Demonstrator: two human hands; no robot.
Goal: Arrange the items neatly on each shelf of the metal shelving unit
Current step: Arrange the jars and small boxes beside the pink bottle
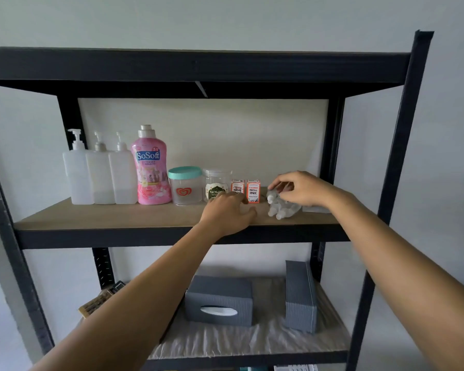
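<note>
Nearest you, on the lower shelf, a grey tissue box lies flat on crinkled sheeting, with a second grey box standing on end just to its right. Above, your left hand reaches onto the wooden shelf, fingers loosely spread and holding nothing, its fingertips near the ink refill boxes. Your right hand pinches one of a cluster of small clear bottles lying at the right end of that shelf. Farther back, the row runs left from the ink boxes: a clear labelled jar, a teal-lidded jar, a pink SoSoft bottle, then three white pump bottles touching side by side.
</note>
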